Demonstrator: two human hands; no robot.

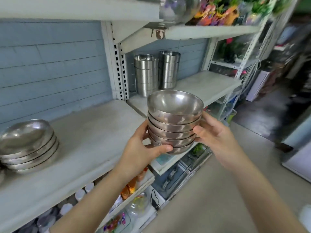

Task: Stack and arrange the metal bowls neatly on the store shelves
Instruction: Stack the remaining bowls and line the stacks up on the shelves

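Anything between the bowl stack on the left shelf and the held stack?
Head view: from the shelved stack, only bare shelf board, then the left hand gripping the held stack.

Bright artificial flowers (217, 10) at 1 o'clock, a clear glass vessel (173, 9) just left of them at 12, and a blue-grey plank wall (50, 64) at 10. Orange bottles (132, 184) at 6 to 7, white-capped bottles (80, 194) at 7. Clear-packed goods (185, 172) and beige floor (218, 190) at 5, white cabinet (297, 162) at 4.
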